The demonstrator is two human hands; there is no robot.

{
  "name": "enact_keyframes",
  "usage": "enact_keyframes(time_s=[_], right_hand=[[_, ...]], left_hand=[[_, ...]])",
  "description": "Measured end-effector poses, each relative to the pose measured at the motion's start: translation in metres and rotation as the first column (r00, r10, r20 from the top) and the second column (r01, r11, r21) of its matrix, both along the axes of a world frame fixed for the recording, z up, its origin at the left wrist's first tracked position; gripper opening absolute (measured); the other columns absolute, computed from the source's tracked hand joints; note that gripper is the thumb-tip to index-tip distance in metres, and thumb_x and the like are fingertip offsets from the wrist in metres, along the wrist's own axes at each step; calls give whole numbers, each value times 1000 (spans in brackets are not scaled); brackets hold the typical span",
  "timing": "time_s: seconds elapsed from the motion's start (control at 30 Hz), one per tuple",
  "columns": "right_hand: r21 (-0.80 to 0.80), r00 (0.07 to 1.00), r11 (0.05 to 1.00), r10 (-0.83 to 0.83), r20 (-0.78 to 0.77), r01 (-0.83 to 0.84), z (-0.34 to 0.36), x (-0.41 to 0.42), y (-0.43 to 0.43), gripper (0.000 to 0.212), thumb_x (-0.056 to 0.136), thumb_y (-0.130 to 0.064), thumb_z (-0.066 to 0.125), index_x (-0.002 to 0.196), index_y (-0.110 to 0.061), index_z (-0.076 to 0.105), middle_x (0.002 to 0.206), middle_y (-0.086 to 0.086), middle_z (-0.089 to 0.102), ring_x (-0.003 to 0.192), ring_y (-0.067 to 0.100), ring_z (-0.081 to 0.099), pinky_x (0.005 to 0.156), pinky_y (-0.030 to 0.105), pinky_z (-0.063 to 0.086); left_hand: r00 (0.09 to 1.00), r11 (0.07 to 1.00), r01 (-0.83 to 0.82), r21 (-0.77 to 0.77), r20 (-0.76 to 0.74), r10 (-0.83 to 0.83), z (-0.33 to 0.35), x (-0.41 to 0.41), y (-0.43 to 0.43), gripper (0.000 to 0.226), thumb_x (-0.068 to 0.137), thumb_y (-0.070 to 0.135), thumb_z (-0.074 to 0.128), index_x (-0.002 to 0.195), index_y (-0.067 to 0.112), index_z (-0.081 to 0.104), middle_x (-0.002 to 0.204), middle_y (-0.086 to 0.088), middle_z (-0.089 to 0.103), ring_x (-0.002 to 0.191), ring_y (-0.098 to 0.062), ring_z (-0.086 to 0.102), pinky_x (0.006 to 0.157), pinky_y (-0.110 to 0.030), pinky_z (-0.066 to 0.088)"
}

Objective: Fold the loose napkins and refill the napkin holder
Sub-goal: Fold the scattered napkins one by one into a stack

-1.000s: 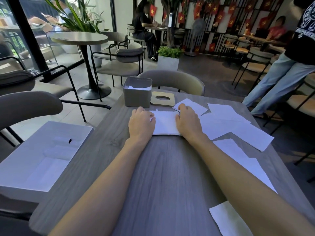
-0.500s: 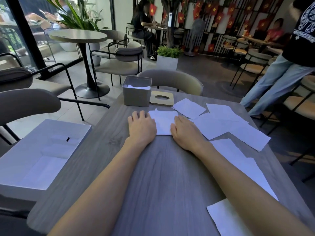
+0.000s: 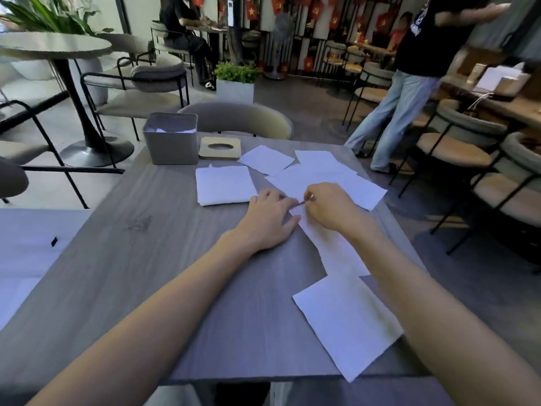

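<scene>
The grey wood-grain bench [image 3: 146,273] carries everything. Across its right half white loose napkins [image 3: 336,180] lie flat and unfolded, overlapping one another, with the nearest napkin [image 3: 345,323] hanging a corner over the near edge.

One long napkin [image 3: 336,250] runs from under the right forearm up to both hands. The right hand [image 3: 328,206] has its thumb and forefinger closed in a pinch on that napkin's far corner, lifting it a little off the bench. The left hand [image 3: 268,221] lies palm down just beside it, its fingers [image 3: 281,200] straight and released, the tips touching the napkin's left edge by the pinched corner.

Left of the hands and apart from them rests a folded napkin [image 3: 225,184], a neat white rectangle with layered edges. Beyond it, at the bench's far left corner, stands the grey square napkin holder [image 3: 171,145], white paper showing inside near its rim. Just beside the holder lies its pale wooden lid [image 3: 220,148], flat, with a round hole.
</scene>
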State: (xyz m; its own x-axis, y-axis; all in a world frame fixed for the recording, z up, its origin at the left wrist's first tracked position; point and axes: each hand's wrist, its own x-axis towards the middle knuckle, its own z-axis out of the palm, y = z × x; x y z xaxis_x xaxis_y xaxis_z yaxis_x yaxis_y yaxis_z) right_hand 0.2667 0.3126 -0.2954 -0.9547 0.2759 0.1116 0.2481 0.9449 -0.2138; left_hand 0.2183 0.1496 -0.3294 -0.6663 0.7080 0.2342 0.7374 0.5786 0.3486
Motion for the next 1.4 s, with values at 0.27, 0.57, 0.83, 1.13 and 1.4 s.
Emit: enact_keyframes(time_s=[0.27,0.57,0.83,1.13,1.4], right_hand=[[-94,978,977,-183,95,192,2,11,31,23,90,-24,63,110,-11,62,117,9,62,106,29,58,85,38,52],[-262,989,964,-78,-123,43,25,10,13,9,93,-26,57,90,-29,65,99,-8,65,93,17,60,76,34,50],[-368,939,907,74,-336,-204,54,-6,-8,7,97,-30,60,94,-33,66,82,-16,61,76,-1,53,64,19,36],[-704,939,666,-15,-344,-247,46,-24,-34,22,92,-43,64,112,-34,64,111,-6,68,104,14,65,83,32,53],[-934,986,325,120,-114,-148,33,-34,-55,32,98,-42,61,122,-22,67,116,-5,74,106,12,70,88,28,57]], left_hand=[[1000,998,-4,63,28,3,-8,11,10,41,97,46,54,133,27,60,132,2,51,127,-23,41,103,-36,25],[897,881,-156,447,437,-63,3,9,-8,53,95,35,64,144,25,46,116,0,61,107,-9,58,93,-17,41],[682,605,-375,702,651,-333,24,-6,-33,40,89,20,74,127,22,59,97,-11,70,79,-15,59,76,-30,54],[664,408,-430,805,588,-462,34,-25,-50,49,83,15,73,126,29,55,115,-12,62,95,-24,65,74,-38,54],[574,312,-502,807,581,-577,34,-44,-67,56,88,2,70,137,16,47,141,-18,55,111,-29,63,99,-52,52]])
